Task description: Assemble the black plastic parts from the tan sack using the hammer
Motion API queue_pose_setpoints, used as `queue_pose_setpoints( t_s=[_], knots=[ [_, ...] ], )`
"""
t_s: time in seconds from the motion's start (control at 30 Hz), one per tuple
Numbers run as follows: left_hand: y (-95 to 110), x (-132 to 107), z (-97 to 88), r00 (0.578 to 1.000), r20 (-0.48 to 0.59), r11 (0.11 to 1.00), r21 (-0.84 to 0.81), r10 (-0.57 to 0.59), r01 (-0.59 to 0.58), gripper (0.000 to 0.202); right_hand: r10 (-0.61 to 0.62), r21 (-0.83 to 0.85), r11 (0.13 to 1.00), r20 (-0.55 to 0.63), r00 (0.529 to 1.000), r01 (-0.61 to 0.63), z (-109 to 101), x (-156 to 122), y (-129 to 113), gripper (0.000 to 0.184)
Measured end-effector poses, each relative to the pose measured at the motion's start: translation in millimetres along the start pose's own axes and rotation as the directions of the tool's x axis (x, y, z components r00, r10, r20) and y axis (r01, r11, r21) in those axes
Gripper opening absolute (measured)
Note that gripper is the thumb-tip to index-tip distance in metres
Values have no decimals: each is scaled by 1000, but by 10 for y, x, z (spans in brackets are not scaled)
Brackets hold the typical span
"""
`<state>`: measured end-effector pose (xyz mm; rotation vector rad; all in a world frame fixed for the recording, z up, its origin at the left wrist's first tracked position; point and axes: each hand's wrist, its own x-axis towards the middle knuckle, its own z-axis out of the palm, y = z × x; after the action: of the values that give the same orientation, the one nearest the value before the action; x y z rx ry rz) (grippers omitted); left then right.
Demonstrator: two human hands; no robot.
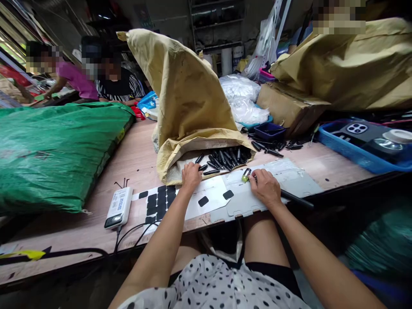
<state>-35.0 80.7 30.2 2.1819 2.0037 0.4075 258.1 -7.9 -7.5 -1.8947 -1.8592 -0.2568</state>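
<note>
My left hand (pixel 191 175) rests at the mouth of a tan paper sack (pixel 189 98), fingers curled on a black stick-like part (pixel 203 167) pulled from the pile of black parts (pixel 227 159) inside. My right hand (pixel 265 186) is closed round a long black tool (pixel 296 199) with a yellow-green tip (pixel 246 174), pressed on a white backing sheet (pixel 244 197). Black adhesive pads (pixel 159 199) sit on the sheet near my left forearm.
A white power bank (pixel 119 207) with cable lies left of the sheet. A big green sack (pixel 54 150) fills the table's left. At right are a blue tray (pixel 354 150) with a phone, a cardboard box (pixel 289 107) and more loose black parts. Two people sit far left.
</note>
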Motion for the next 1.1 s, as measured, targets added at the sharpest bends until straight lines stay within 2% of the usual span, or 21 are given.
queue_pose_setpoints(
  t_s=[0.1,0.2,0.3,0.4,0.5,0.63,0.73,0.87,0.97,1.1],
  knots=[
    [23,-172,-79,998,-61,998,-60,-24,21,22,30,-21,999,-26,999,-31,-10,-14,-20,21],
    [103,-484,-133,988,-114,964,-235,102,-127,20,59,-74,995,-50,997,-63,-41,-43,-52,19],
    [163,-819,-65,963,-54,885,-384,264,-265,19,54,-101,993,-48,997,-59,-61,-72,-64,16],
    [158,-1025,73,964,2,867,-438,264,-237,21,39,-95,995,-42,998,-43,-50,-84,-38,15],
    [129,-1074,165,970,0,867,-448,244,-218,21,4,-71,997,-27,1000,-6,-39,-74,2,14],
    [122,-1051,182,970,-20,862,-455,243,-225,21,-36,-30,999,-57,998,34,-114,-41,-37,17],
    [123,-1049,182,971,-27,855,-469,236,-221,20,-43,168,984,-127,991,64,-247,-32,-211,22],
    [102,-1056,207,969,-46,843,-485,243,-234,17,-213,504,833,-87,973,228,-406,-98,-571,23],
    [86,-1055,225,970,-61,839,-492,235,-234,18,-339,572,769,-10,941,284,-439,-194,-785,25],
    [82,-1054,232,973,-58,844,-487,224,-224,17,-341,570,774,7,940,276,-404,-298,-909,26]
  ],
)
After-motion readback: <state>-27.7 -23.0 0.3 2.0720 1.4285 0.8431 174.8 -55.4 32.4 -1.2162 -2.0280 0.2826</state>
